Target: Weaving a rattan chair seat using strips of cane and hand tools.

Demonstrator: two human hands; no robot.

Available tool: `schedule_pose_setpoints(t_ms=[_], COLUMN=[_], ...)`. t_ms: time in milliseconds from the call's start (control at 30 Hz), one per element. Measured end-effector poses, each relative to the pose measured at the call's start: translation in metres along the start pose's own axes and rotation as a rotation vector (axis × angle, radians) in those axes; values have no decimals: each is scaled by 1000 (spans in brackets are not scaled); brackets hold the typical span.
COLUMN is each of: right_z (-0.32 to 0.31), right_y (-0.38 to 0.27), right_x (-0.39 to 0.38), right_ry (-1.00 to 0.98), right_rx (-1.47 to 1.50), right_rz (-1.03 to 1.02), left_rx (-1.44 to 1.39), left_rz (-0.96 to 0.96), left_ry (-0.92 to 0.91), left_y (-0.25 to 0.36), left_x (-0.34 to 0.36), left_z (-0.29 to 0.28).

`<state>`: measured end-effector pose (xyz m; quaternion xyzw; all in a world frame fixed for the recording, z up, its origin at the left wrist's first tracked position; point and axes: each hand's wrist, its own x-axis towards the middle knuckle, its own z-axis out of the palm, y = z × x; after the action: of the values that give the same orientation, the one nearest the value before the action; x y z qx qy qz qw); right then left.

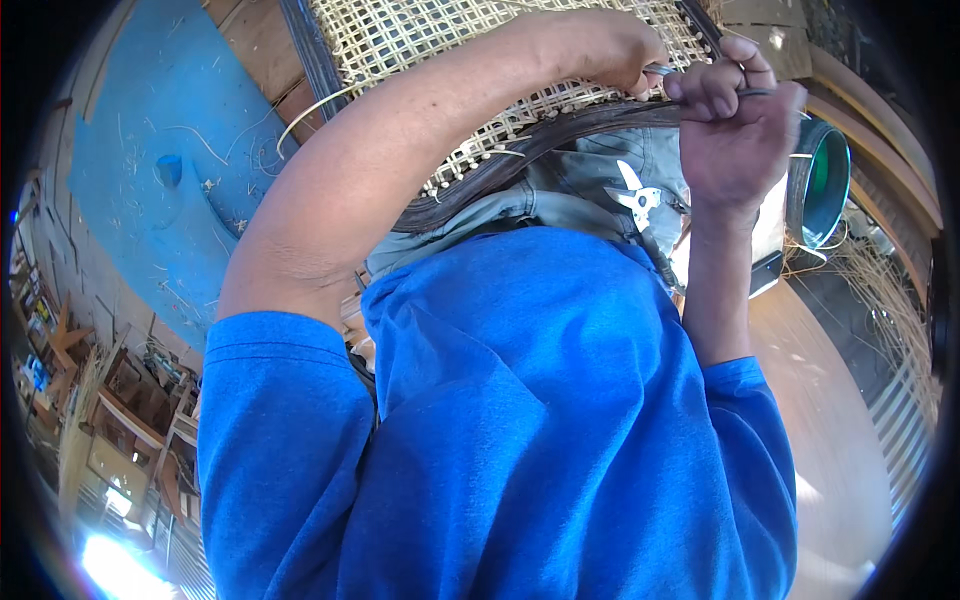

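Note:
A woven cane panel [385,45] in a dark wooden frame [565,135] rests across my lap. My left hand [632,62] reaches over it to the right side, fingers curled closed near the frame's corner; whatever they pinch is hidden. Close beside it, my right hand [735,125] has its fingers wrapped round a thin metal rod-like tool [657,70], one end of which points toward the left hand. Loose cane ends poke up along the near edge of the weave. Pruning shears [640,202] with pale blades lie open on my lap, below the frame.
A blue sheet [130,110] littered with cane scraps spreads out at the left. On the right stands a green-lined bucket [825,185], with a bundle of loose cane strands [880,285] beside it. One long strand [300,118] curls out past the frame's left side.

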<state>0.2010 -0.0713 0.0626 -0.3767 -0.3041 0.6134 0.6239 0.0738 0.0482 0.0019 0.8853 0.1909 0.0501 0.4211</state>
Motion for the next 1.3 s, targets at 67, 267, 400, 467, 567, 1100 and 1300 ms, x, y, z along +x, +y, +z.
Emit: schedule_pose_setpoints(t_ms=[67,267,400,467,567,1100,1300], right_z=[-3,-6,-8,-10,-15,-4,-47], right_y=[-11,-36,-46,-47,-45,-51,-48], right_x=[2,1,-7,-14,-19,-41,-70], right_ry=[-173,-29,26,52,96,133,381], right_rx=[127,-139,-109,-66,-52,-579,-1123], right_rz=[11,-151,-135,-99,-71,195,245], left_rx=[-19,281,153,-232,-381,147,152], left_rz=[-76,9,-54,-98,-329,-390,-410], left_ry=[-22,159,55,74,-57,244,213], left_y=[3,8,33,44,53,44,45], left_x=[-2,-20,-30,-42,-52,-63,-80], left_z=[-1,4,-28,-44,-56,-4,26])
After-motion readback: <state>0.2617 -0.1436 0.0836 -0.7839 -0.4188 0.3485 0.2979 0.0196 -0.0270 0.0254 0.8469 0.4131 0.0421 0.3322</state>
